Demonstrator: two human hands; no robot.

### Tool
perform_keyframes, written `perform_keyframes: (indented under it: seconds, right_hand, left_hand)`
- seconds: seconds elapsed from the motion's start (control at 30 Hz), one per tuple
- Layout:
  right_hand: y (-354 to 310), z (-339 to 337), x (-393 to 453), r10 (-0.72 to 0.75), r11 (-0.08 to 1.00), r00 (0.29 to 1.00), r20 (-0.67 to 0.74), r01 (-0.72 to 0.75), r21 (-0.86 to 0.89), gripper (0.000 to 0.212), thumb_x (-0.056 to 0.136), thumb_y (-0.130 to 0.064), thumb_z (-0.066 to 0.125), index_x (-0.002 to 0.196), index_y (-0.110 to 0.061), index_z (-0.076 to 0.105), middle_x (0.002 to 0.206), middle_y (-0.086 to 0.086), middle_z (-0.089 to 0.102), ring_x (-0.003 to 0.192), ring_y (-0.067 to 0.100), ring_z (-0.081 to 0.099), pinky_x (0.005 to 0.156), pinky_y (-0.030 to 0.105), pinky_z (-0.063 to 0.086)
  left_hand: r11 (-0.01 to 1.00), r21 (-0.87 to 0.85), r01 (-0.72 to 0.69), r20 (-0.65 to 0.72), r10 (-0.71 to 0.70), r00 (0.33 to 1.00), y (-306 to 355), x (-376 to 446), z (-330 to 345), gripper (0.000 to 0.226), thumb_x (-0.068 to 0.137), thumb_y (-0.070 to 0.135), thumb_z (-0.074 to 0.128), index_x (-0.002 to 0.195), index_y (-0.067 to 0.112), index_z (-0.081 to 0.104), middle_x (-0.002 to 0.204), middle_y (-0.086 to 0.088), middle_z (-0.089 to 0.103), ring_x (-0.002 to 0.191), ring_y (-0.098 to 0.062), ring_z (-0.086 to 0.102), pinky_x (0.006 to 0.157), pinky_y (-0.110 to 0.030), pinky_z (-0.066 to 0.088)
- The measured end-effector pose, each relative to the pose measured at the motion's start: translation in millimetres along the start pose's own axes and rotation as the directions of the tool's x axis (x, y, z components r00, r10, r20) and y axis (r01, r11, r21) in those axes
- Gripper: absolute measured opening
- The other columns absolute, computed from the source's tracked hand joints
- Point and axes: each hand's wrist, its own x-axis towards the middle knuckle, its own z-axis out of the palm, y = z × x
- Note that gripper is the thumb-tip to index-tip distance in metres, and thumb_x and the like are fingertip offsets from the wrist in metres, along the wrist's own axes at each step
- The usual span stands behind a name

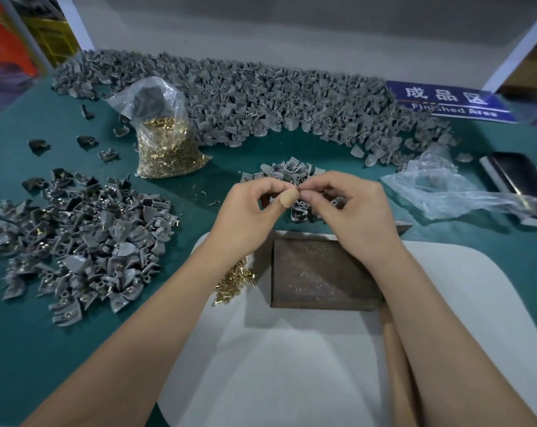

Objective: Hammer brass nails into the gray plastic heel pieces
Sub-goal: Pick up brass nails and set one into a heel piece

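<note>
Green cloth covers the worktable point(199, 167), with a dark rusty metal block point(319, 272) sitting on a white sheet point(291, 365) near its front edge. Just beyond the block, the left hand point(248, 208) and right hand point(350, 208) meet fingertip to fingertip, pinching something tiny I cannot make out, over a small heap of gray plastic heel pieces point(287, 172). Loose brass nails point(234, 280) lie left of the block, a clear plastic bag of brass nails point(165, 143) farther back-left.

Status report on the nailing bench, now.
Left hand and right hand pinch something tiny between fingertips, too small to identify. Metal block bare, loose brass nails beside it. Nothing in the way.
</note>
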Motion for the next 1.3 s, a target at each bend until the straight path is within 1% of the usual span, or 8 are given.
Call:
perform_keyframes:
  seconds: [0.1, 0.17, 0.23, 0.33, 0.47, 0.57, 1.03, 1.3]
  right_hand:
    - [-3, 1, -1, -0.031, 0.998, 1.000, 0.002, 0.031, -0.047, 0.009, 0.091, -0.022, 0.070, 0.096, -0.029, 0.073, 0.090, -0.016, 0.072, 0.086, 0.013, 0.070, 0.079, 0.040, 0.057]
    - [-2, 2, -2, -0.004, 0.998, 1.000, -0.024, 0.003, -0.061, 0.003, 0.088, -0.027, 0.066, 0.090, -0.029, 0.065, 0.084, -0.012, 0.070, 0.078, 0.015, 0.068, 0.073, 0.047, 0.056]
    - [-1, 1, -2, 0.072, 0.995, 0.996, -0.051, -0.075, -0.061, 0.004, 0.085, -0.032, 0.061, 0.085, -0.029, 0.058, 0.077, -0.005, 0.069, 0.071, 0.019, 0.066, 0.069, 0.049, 0.054]
    - [-1, 0, -1, 0.179, 0.982, 0.984, 0.010, -0.178, -0.058, 0.013, 0.083, -0.040, 0.049, 0.082, -0.028, 0.052, 0.075, 0.006, 0.069, 0.069, 0.030, 0.063, 0.069, 0.054, 0.053]
    - [-5, 0, 1, 0.167, 0.974, 0.986, 0.029, -0.160, -0.161, 0.031, 0.090, -0.045, 0.038, 0.075, -0.021, 0.048, 0.063, 0.001, 0.058, 0.062, 0.026, 0.053, 0.064, 0.049, 0.048]
    - [-5, 0, 1, 0.149, 0.963, 0.989, 0.027, -0.139, -0.230, 0.037, 0.100, -0.041, 0.043, 0.071, -0.019, 0.045, 0.057, -0.003, 0.047, 0.060, 0.024, 0.048, 0.058, 0.041, 0.040]
    - [2, 1, 2, 0.129, 0.970, 0.991, 0.049, -0.115, -0.216, 0.006, 0.100, -0.035, 0.063, 0.095, -0.031, 0.064, 0.084, -0.015, 0.066, 0.063, 0.007, 0.055, 0.065, 0.039, 0.051]
    - [1, 1, 2, -0.033, 0.993, 0.999, -0.020, 0.031, -0.113, 0.004, 0.095, -0.021, 0.071, 0.097, -0.022, 0.075, 0.090, -0.015, 0.069, 0.086, 0.008, 0.063, 0.079, 0.036, 0.054]
  left_hand:
    - [0.997, 0.064, -0.039, -0.025, 0.041, 0.999, 1, -1, -1, 0.014, 0.099, 0.031, 0.066, 0.102, 0.023, 0.077, 0.095, 0.014, 0.073, 0.090, 0.001, 0.064, 0.078, -0.015, 0.046]
    - [0.927, 0.356, -0.122, -0.041, 0.146, 0.988, 0, -2, -5, 0.015, 0.101, 0.032, 0.062, 0.106, 0.024, 0.074, 0.097, 0.017, 0.068, 0.091, -0.005, 0.057, 0.077, -0.022, 0.043]
    - [0.824, 0.557, -0.106, -0.064, 0.169, 0.983, -1, -3, -10, 0.016, 0.103, 0.036, 0.056, 0.102, 0.026, 0.069, 0.086, 0.019, 0.060, 0.083, -0.008, 0.052, 0.068, -0.027, 0.036]
    - [0.788, 0.616, -0.022, -0.163, 0.155, 0.974, -3, -3, -17, 0.037, 0.107, 0.045, 0.046, 0.082, 0.021, 0.058, 0.065, 0.009, 0.050, 0.064, -0.017, 0.049, 0.054, -0.033, 0.029]
    - [0.779, 0.627, -0.034, -0.111, 0.133, 0.985, -7, 0, -19, 0.011, 0.099, 0.038, 0.060, 0.105, 0.028, 0.064, 0.084, 0.014, 0.059, 0.088, -0.011, 0.053, 0.068, -0.032, 0.043]
    - [0.761, 0.648, -0.030, -0.032, 0.066, 0.997, -13, -1, -15, 0.025, 0.094, 0.045, 0.066, 0.115, 0.030, 0.066, 0.095, 0.015, 0.063, 0.098, -0.012, 0.054, 0.077, -0.033, 0.047]
    - [0.698, 0.715, 0.036, -0.126, 0.077, 0.989, -7, 0, -12, 0.014, 0.092, 0.042, 0.071, 0.097, 0.029, 0.073, 0.091, 0.012, 0.066, 0.094, -0.016, 0.054, 0.070, -0.031, 0.037]
    - [0.858, 0.504, -0.103, -0.115, 0.185, 0.976, 11, -8, 2, 0.016, 0.100, 0.032, 0.062, 0.115, 0.027, 0.065, 0.101, 0.013, 0.068, 0.094, -0.016, 0.064, 0.074, -0.041, 0.053]
